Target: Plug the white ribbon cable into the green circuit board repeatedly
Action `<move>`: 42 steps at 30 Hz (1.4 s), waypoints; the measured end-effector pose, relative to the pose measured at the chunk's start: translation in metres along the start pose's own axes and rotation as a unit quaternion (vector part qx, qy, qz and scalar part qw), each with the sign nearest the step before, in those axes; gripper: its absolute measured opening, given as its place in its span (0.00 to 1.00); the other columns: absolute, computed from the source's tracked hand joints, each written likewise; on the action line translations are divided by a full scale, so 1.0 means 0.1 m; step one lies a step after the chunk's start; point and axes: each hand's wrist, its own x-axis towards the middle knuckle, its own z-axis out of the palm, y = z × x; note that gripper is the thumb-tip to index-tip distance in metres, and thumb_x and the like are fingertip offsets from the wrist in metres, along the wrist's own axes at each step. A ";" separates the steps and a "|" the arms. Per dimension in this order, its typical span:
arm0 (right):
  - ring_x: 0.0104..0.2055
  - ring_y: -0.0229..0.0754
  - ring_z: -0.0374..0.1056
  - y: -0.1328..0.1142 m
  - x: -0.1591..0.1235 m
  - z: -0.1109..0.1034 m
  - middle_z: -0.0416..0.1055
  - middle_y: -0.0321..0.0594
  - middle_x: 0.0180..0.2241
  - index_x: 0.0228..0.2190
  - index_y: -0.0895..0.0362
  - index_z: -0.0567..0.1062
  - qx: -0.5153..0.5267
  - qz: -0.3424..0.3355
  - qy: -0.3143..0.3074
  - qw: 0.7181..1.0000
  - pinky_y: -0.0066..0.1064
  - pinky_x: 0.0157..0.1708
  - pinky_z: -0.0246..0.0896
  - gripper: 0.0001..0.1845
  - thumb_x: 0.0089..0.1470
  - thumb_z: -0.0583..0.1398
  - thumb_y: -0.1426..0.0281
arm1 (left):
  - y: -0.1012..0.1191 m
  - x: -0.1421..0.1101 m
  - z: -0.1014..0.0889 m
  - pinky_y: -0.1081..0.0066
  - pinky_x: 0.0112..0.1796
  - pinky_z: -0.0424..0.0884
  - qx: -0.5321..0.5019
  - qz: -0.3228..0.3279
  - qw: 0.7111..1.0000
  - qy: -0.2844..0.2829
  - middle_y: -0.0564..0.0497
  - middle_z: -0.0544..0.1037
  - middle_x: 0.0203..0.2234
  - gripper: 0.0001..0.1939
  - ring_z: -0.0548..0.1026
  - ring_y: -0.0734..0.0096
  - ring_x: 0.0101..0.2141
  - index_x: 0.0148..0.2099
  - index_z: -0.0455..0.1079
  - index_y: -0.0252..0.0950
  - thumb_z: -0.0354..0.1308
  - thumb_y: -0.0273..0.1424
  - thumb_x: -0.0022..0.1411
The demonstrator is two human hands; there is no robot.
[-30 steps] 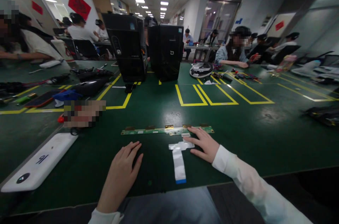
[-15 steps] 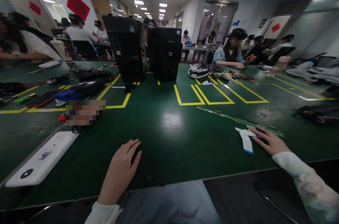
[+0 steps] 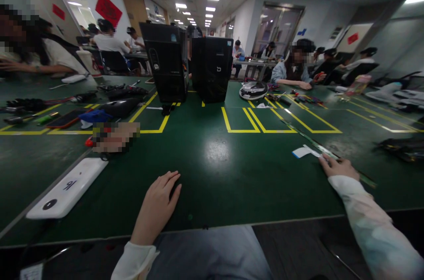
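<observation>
On the green tabletop, my left hand (image 3: 159, 202) lies palm down near the front edge, fingers stretched out and holding nothing. My right hand (image 3: 341, 168) is closed about the middle of a long, narrow green circuit board (image 3: 309, 139), which slants from the far left to the near right and is seen nearly edge-on. A flat white ribbon cable (image 3: 301, 152) with a blue end sticks out leftward from the board beside my fingertips. The fingers partly cover where cable and board meet.
Two black computer towers (image 3: 165, 63) stand at the back centre. To the left lie a white box-like device (image 3: 68, 189) and a blue cloth (image 3: 94, 116). A coiled cable bundle (image 3: 253, 91) and a dark object (image 3: 402, 149) are on the right. Other people sit around.
The circuit board has turned and tilted in my right hand, and the ribbon cable has swung to point left. My left hand stays resting on the table. The view has shifted slightly.
</observation>
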 end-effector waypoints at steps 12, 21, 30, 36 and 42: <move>0.63 0.64 0.44 -0.59 0.11 -0.09 0.48 0.62 0.62 0.61 0.53 0.60 -0.025 0.257 -0.134 0.957 0.56 0.55 0.38 0.36 0.60 0.40 0.46 | -0.02 -0.01 0.03 0.53 0.55 0.65 -0.002 0.000 1.000 0.007 0.42 0.74 0.51 0.20 0.70 0.57 0.53 0.53 0.69 0.34 0.46 0.39 0.67; 0.63 0.65 0.46 -0.58 0.12 -0.10 0.50 0.63 0.62 0.58 0.55 0.65 -0.012 0.250 -0.120 0.961 0.59 0.55 0.40 0.35 0.60 0.43 0.47 | -0.03 0.00 0.03 0.53 0.55 0.64 0.000 -0.001 1.000 0.001 0.42 0.74 0.51 0.20 0.69 0.57 0.54 0.54 0.69 0.34 0.46 0.39 0.67; 0.65 0.64 0.43 -0.44 0.14 0.04 0.55 0.52 0.62 0.53 0.60 0.71 -0.043 0.138 -0.075 0.987 0.62 0.58 0.42 0.32 0.61 0.46 0.52 | -0.01 0.00 0.03 0.53 0.54 0.65 0.003 0.003 1.000 0.008 0.42 0.74 0.51 0.20 0.70 0.57 0.53 0.53 0.69 0.33 0.47 0.38 0.67; 0.57 0.54 0.62 -0.64 0.20 0.28 0.69 0.54 0.53 0.48 0.63 0.74 0.002 -0.044 -0.055 0.998 0.45 0.56 0.57 0.24 0.58 0.52 0.61 | 0.00 0.01 0.03 0.54 0.54 0.65 0.002 0.005 1.000 0.017 0.42 0.75 0.50 0.19 0.70 0.57 0.52 0.53 0.70 0.33 0.47 0.37 0.67; 0.56 0.52 0.63 -1.55 -0.01 0.29 0.69 0.54 0.52 0.49 0.62 0.73 0.160 -0.272 -0.048 0.948 0.46 0.57 0.58 0.25 0.58 0.52 0.60 | 0.00 0.01 0.03 0.54 0.53 0.66 -0.001 0.003 1.000 0.021 0.41 0.75 0.49 0.19 0.71 0.56 0.52 0.52 0.70 0.33 0.47 0.37 0.66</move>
